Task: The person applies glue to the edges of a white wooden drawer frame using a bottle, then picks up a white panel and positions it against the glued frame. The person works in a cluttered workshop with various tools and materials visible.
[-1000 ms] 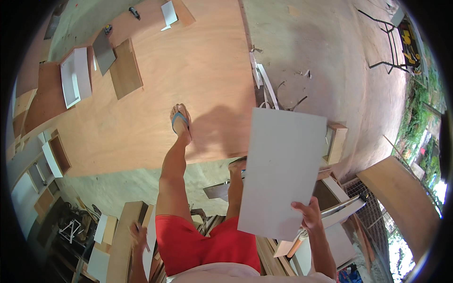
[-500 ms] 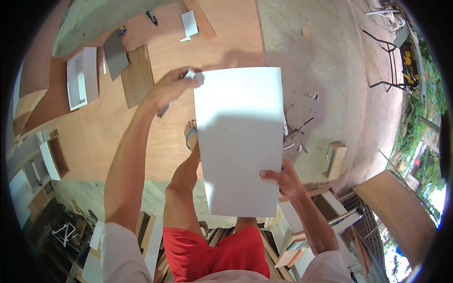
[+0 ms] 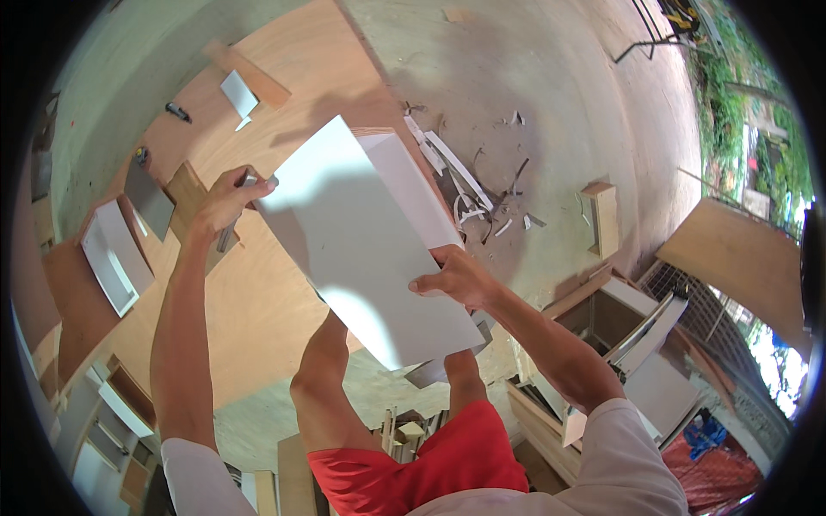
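A white rectangular panel is tilted in front of me, above my knees. My right hand grips its right edge, thumb on the white face and fingers beneath. At the upper left corner my left hand is closed around a slim grey tool, whose kind I cannot make out. The thumb of that hand is at the panel's corner. Behind the panel shows a second white surface with a bare wood edge at its top; whether the two are joined cannot be seen.
A plywood sheet covers the floor, bearing a white open box, a dark board and a small black tool. Trim scraps litter the concrete. Wooden drawers and frames stand right; a small wooden box lies farther off.
The panel has turned counterclockwise, its top swinging left, exposing the second white surface. My left hand has moved left and down; my right has shifted left and up. The view has turned.
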A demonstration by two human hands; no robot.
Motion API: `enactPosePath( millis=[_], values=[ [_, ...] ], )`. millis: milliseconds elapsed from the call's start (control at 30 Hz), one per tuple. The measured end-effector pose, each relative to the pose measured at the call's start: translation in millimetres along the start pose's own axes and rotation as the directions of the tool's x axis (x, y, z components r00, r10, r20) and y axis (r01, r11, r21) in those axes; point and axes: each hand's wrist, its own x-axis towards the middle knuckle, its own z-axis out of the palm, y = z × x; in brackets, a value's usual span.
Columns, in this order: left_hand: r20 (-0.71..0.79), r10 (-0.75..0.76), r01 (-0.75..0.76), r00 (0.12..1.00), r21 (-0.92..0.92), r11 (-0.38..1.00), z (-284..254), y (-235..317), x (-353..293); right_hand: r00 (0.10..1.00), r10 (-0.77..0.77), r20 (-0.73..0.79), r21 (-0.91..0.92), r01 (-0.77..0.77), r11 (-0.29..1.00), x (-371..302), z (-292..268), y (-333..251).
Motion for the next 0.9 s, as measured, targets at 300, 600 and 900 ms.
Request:
enactPosePath(
  millis=[300,600,900],
  values=[
    [-0.156,0.0,0.012,0.988,0.08,0.997,64,24,12,1.0,0.002,0.0,0.057,-0.002,0.998,-3,-38,36],
    [-0.299,0.02,0.051,0.954,0.229,0.972,105,60,42,0.999,-0.05,0.009,0.179,0.048,0.983,15,-87,79],
    [-0.426,-0.002,0.179,0.905,0.376,0.909,157,129,65,0.989,0.009,-0.148,-0.165,-0.034,0.986,19,-163,83]
  ],
)
